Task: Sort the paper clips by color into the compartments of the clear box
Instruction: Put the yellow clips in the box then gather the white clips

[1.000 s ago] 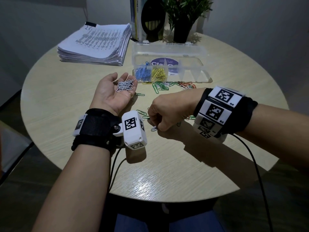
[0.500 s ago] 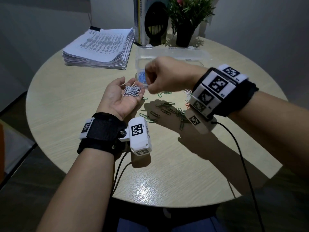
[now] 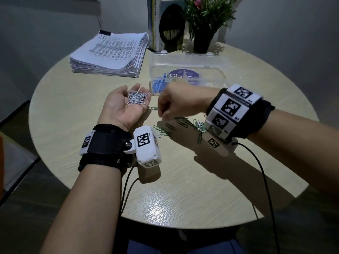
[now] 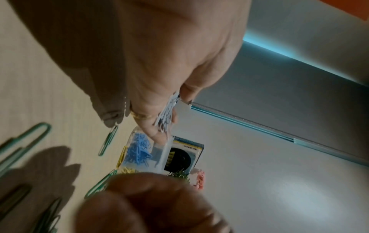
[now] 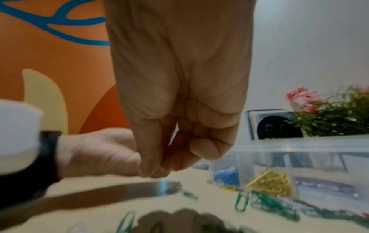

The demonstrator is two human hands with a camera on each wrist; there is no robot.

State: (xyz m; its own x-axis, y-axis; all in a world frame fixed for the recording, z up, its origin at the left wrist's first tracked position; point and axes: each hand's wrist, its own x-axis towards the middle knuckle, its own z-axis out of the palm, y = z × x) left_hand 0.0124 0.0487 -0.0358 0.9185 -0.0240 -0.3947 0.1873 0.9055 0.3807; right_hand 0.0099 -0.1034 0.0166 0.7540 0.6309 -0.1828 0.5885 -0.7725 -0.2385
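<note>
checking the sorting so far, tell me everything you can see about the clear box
The clear box is see-through plastic, rectangular, split by thin dividers. It sits at the table's far side, lid open behind it. One end compartment holds blue clips, the next yellow clips. A purple round label shows through it. Neither hand touches it.

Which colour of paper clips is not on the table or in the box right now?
The white paper clips: they lie piled in the upturned left hand, while the green paper clips lie loose on the table.
</note>
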